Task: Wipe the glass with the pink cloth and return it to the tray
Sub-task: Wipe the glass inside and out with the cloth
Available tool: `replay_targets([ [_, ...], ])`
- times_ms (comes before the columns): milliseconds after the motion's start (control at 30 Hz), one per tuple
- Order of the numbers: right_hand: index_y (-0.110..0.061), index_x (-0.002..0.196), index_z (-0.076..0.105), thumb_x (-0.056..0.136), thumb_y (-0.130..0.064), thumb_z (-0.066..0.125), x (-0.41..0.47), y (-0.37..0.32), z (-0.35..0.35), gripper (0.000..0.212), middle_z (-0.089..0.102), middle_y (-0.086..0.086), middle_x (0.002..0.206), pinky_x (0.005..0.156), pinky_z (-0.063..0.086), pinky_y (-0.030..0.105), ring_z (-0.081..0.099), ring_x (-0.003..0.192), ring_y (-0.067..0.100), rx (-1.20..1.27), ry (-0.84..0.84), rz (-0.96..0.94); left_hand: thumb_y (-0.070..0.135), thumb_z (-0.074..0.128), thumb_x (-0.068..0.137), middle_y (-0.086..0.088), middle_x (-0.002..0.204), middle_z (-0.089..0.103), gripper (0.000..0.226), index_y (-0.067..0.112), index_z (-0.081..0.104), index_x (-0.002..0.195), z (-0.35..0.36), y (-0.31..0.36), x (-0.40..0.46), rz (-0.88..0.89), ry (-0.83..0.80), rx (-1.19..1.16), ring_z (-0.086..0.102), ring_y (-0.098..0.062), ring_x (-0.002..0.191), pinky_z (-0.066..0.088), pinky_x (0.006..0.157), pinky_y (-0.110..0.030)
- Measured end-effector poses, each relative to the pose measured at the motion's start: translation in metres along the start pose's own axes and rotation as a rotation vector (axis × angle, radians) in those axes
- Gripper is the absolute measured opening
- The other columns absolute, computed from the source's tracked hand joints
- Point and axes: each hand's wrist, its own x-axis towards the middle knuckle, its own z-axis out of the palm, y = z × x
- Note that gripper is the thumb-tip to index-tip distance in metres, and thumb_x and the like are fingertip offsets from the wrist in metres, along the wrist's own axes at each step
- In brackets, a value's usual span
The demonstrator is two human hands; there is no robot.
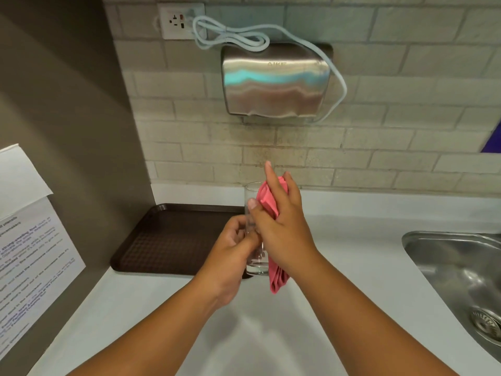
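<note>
A tall clear glass [256, 263] is held upright above the white counter, just right of the tray. My left hand [230, 245] grips its lower half from the left. My right hand [282, 223] presses the pink cloth [271, 202] against the glass's right side, thumb on the front wall and index finger pointing up. One end of the cloth hangs below my right hand, past the base of the glass. The dark brown tray [173, 240] lies flat on the counter to the left, with nothing on its visible part.
A steel sink [455, 267] with a drain is set into the counter [352, 240] at the right. A steel hand dryer [275, 82] with a looped white cable hangs on the brick wall behind. A brown side panel with a printed notice [32, 234] stands at the left.
</note>
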Motion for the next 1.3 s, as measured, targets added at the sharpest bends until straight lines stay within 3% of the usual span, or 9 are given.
replay_targets([
  [133, -0.078, 0.142, 0.023, 0.09, -0.061, 0.058, 0.007, -0.005, -0.001, 0.065, 0.029, -0.014, 0.164, 0.096, 0.036, 0.017, 0.037, 0.14, 0.0, 0.109, 0.056, 0.028, 0.017, 0.063, 0.107, -0.01, 0.109, 0.073, 0.026, 0.009, 0.06, 0.132, 0.001, 0.007, -0.003, 0.022, 0.028, -0.001, 0.069, -0.013, 0.089, 0.057, 0.075, -0.025],
  [267, -0.06, 0.145, 0.045, 0.081, -0.07, 0.065, 0.019, -0.009, -0.013, 0.068, 0.063, -0.026, 0.126, 0.1, 0.045, 0.025, 0.06, 0.116, -0.008, 0.301, 0.117, 0.143, 0.026, 0.075, 0.093, -0.029, 0.119, 0.067, 0.047, 0.009, 0.058, 0.134, 0.008, 0.007, -0.013, 0.006, 0.006, -0.041, 0.063, -0.033, 0.107, 0.053, 0.103, -0.058],
  [400, -0.052, 0.145, 0.052, 0.087, -0.068, 0.061, 0.013, -0.002, -0.017, 0.061, 0.061, -0.024, 0.134, 0.109, 0.049, 0.04, 0.06, 0.126, 0.003, 0.554, 0.078, 0.182, 0.032, 0.078, 0.087, -0.027, 0.124, 0.071, 0.057, 0.008, 0.06, 0.136, 0.007, 0.013, -0.011, 0.001, -0.002, -0.134, 0.07, -0.03, 0.105, 0.06, 0.094, -0.048],
  [600, -0.073, 0.148, 0.02, 0.098, -0.055, 0.046, -0.028, 0.001, 0.008, 0.058, 0.016, -0.022, 0.169, 0.1, 0.044, 0.008, 0.023, 0.142, -0.021, 0.226, 0.009, 0.015, 0.028, 0.066, 0.103, -0.011, 0.109, 0.074, 0.032, 0.007, 0.068, 0.128, 0.003, 0.021, 0.002, 0.0, 0.059, -0.131, 0.069, -0.016, 0.091, 0.057, 0.073, -0.023],
  [800, -0.068, 0.152, -0.008, 0.103, -0.052, 0.033, -0.022, -0.004, 0.006, 0.066, -0.032, -0.024, 0.166, 0.127, 0.02, 0.047, -0.02, 0.157, 0.009, -0.271, -0.053, -0.129, 0.021, 0.053, 0.111, -0.014, 0.113, 0.082, 0.026, 0.013, 0.07, 0.13, 0.001, 0.012, -0.003, -0.006, -0.006, -0.021, 0.077, -0.025, 0.094, 0.058, 0.075, -0.025],
  [967, -0.056, 0.16, 0.004, 0.099, -0.055, 0.052, 0.008, -0.005, -0.009, 0.077, 0.015, -0.018, 0.17, 0.112, 0.029, 0.024, 0.024, 0.148, -0.004, 0.087, 0.038, -0.016, 0.035, 0.071, 0.094, -0.004, 0.099, 0.079, 0.034, 0.016, 0.071, 0.122, 0.002, 0.011, -0.006, -0.005, -0.072, -0.151, 0.073, -0.013, 0.088, 0.061, 0.074, -0.026],
  [1067, -0.045, 0.16, 0.025, 0.088, -0.064, 0.057, 0.015, -0.005, -0.011, 0.081, 0.049, -0.033, 0.135, 0.085, 0.044, 0.004, 0.053, 0.101, -0.029, 0.305, 0.129, 0.1, 0.033, 0.069, 0.092, -0.006, 0.1, 0.082, 0.033, 0.017, 0.07, 0.121, 0.0, 0.011, -0.004, -0.005, -0.094, -0.227, 0.08, -0.022, 0.09, 0.067, 0.079, -0.043],
  [1200, -0.037, 0.125, 0.055, 0.08, -0.075, 0.054, 0.01, 0.001, -0.003, 0.06, 0.07, -0.003, 0.113, 0.086, 0.056, 0.036, 0.071, 0.098, 0.006, 0.47, 0.243, 0.18, 0.036, 0.077, 0.093, -0.005, 0.102, 0.082, 0.037, 0.015, 0.073, 0.124, -0.001, 0.013, -0.001, -0.01, -0.046, -0.253, 0.08, -0.017, 0.089, 0.065, 0.073, -0.031],
  [1300, -0.034, 0.126, 0.061, 0.08, -0.09, 0.038, -0.003, 0.006, 0.005, 0.076, 0.073, 0.008, 0.114, 0.096, 0.057, 0.052, 0.072, 0.106, 0.028, 0.565, 0.148, 0.207, 0.041, 0.075, 0.084, -0.01, 0.109, 0.079, 0.053, 0.012, 0.072, 0.128, -0.002, 0.015, 0.001, -0.016, 0.015, -0.26, 0.075, -0.023, 0.096, 0.064, 0.083, -0.033],
])
